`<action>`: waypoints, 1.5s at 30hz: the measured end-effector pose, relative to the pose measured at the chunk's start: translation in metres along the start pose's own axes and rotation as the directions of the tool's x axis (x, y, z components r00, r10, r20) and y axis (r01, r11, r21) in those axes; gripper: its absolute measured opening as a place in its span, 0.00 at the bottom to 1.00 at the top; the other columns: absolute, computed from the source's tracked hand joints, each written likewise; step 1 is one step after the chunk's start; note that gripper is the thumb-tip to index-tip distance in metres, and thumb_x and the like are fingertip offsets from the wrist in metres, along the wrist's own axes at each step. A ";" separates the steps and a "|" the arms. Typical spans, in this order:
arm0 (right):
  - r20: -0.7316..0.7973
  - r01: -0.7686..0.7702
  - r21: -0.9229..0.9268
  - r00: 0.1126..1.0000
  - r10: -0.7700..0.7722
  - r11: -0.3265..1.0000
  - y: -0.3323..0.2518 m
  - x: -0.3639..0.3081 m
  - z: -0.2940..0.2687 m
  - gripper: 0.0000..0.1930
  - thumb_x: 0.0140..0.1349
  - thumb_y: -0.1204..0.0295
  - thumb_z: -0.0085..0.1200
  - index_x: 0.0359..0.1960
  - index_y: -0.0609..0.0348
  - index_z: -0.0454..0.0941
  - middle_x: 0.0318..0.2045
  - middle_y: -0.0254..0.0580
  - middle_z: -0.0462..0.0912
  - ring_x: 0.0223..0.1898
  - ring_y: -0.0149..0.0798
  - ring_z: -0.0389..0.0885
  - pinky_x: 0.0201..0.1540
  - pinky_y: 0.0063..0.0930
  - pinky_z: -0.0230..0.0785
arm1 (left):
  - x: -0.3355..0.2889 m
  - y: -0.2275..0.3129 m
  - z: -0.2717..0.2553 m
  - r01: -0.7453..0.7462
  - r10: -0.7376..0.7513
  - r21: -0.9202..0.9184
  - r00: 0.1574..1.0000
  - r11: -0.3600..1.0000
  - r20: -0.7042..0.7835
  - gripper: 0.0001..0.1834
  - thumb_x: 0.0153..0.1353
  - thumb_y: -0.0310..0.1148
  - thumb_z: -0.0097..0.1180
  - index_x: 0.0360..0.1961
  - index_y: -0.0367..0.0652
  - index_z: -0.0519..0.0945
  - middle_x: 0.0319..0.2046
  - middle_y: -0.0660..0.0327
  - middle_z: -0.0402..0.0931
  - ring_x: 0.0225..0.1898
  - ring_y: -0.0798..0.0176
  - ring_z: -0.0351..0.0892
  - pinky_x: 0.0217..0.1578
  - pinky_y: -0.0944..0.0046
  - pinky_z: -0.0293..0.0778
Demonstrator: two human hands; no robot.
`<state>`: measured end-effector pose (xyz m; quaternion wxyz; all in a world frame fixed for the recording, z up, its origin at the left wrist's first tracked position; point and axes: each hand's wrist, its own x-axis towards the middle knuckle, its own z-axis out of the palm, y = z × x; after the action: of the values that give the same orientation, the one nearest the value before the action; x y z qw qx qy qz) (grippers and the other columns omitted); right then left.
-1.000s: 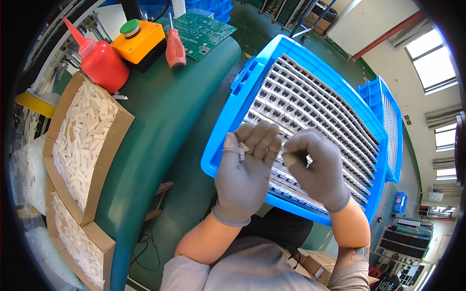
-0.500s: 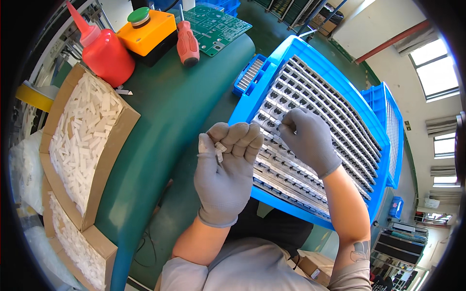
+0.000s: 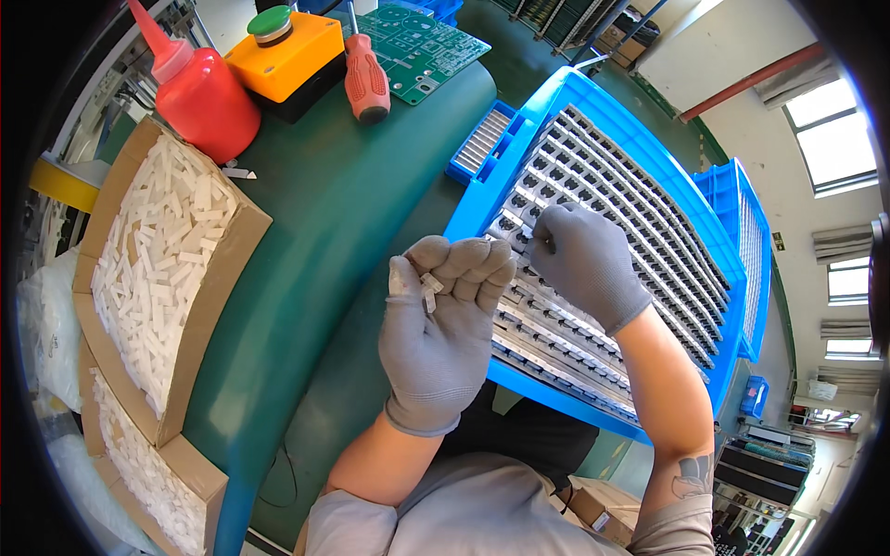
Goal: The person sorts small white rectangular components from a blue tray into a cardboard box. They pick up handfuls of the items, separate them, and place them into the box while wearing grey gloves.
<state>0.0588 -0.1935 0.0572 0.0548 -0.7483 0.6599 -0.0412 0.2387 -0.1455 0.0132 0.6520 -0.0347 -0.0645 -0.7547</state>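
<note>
Head view, nearest first: the person's left hand (image 3: 436, 338), in a grey glove, is turned palm up with its fingers loosely curled, cradling a few small whitish pieces (image 3: 429, 289) beside the thumb and index finger. The gloved right hand (image 3: 591, 264) is bent with its fingers drawn together, knuckles up, over the left part of a large blue plastic tray (image 3: 669, 159); its fingertips are hidden, so whether it grips anything cannot be told. Slanting rows of white-and-black components (image 3: 640, 243) fill that tray. To the left, on a dark green bench (image 3: 297, 250), a cardboard box (image 3: 222, 278) brims with white strips (image 3: 158, 278), and a smaller one nearer the person contains white bits (image 3: 144, 454). Farther along the bench are a red squeeze bottle (image 3: 206, 107), a yellow box with a green push button (image 3: 270, 22), a red-handled screwdriver (image 3: 367, 79) and a green circuit board (image 3: 417, 51). Beyond the large tray sits another blue tray (image 3: 762, 287), with windows (image 3: 830, 139) in the far wall.
</note>
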 end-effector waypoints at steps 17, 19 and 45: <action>-0.036 0.060 0.036 0.998 -0.058 0.998 -0.006 -0.014 -0.019 0.08 0.58 0.73 0.59 0.39 0.56 0.83 0.37 0.45 0.82 0.36 0.51 0.85 0.41 0.44 0.78 | -0.001 0.001 -0.002 0.008 -0.008 0.045 1.000 0.999 -0.008 0.22 0.82 0.47 0.33 0.56 0.44 0.74 0.56 0.52 0.79 0.63 0.50 0.77 0.67 0.46 0.72; -0.014 0.068 0.062 0.998 -0.068 0.996 -0.002 -0.018 -0.019 0.11 0.59 0.75 0.59 0.44 0.53 0.85 0.38 0.45 0.82 0.35 0.50 0.84 0.41 0.41 0.78 | 0.000 0.001 0.000 0.015 -0.015 0.063 1.000 0.998 0.002 0.21 0.82 0.47 0.34 0.56 0.43 0.73 0.56 0.52 0.77 0.65 0.51 0.74 0.68 0.47 0.72; -0.239 0.365 0.323 0.924 -0.298 0.873 -0.037 -0.057 -0.045 0.10 0.54 0.73 0.64 0.39 0.51 0.83 0.34 0.41 0.81 0.32 0.48 0.84 0.35 0.39 0.78 | -0.012 -0.032 0.029 0.301 -0.287 0.069 0.943 0.951 -0.169 0.29 0.80 0.47 0.35 0.70 0.36 0.65 0.67 0.53 0.68 0.70 0.56 0.65 0.72 0.54 0.58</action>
<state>0.0816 -0.1339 0.1072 0.1230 -0.8207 0.5044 -0.2386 0.2079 -0.1247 0.0382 0.5359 0.0654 -0.0529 -0.8401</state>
